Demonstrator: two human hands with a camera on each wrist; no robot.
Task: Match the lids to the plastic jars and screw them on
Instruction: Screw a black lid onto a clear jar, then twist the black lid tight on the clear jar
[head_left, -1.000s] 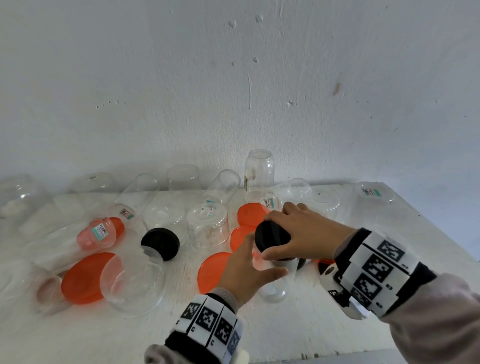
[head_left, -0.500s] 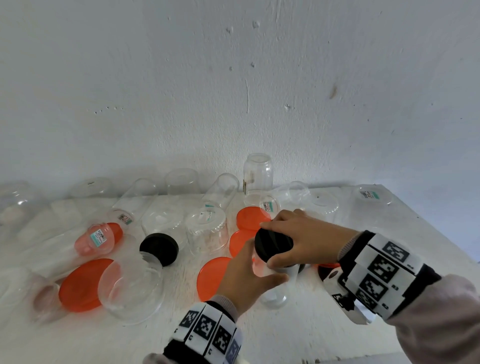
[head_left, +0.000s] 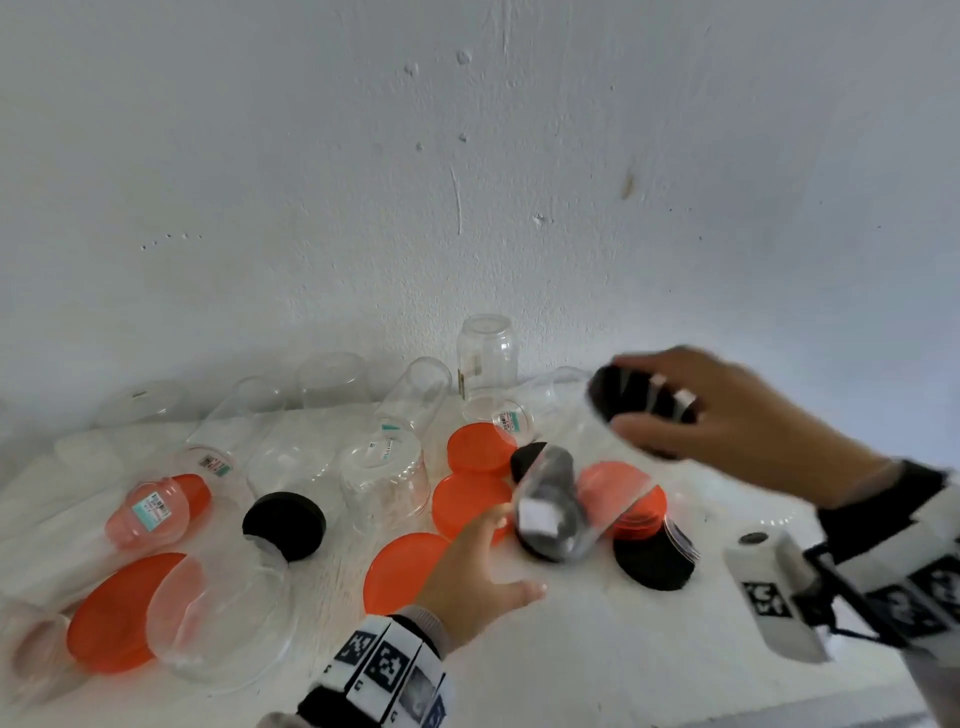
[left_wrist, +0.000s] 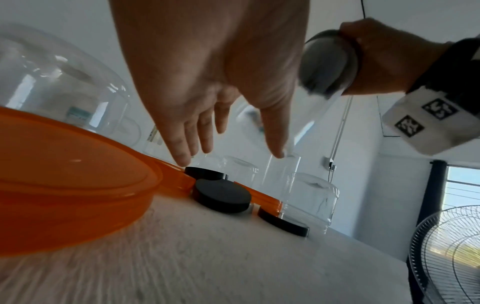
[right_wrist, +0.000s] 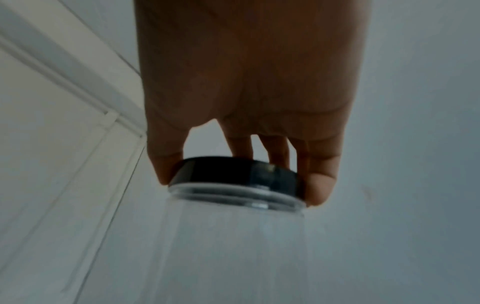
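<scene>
One jar closed, and the next pair to find

The right hand (head_left: 727, 421) grips the black lid (right_wrist: 233, 171) of the closed jar (head_left: 566, 493) and carries it, tilted, above the table (head_left: 545, 649). The left hand (head_left: 467, 571), fingers straight and apart, reaches over loose black lids (left_wrist: 222, 197). Earlier both hands held this jar upright; next it probably needs a free place to stand

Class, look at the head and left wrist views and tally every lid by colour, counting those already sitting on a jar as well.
Black lids: 5, four loose on the table, one on the jar in the right hand.
Orange lids: 6, five loose, one on the small pink jar; the rightmost may be a stack.
Total: 11
</scene>
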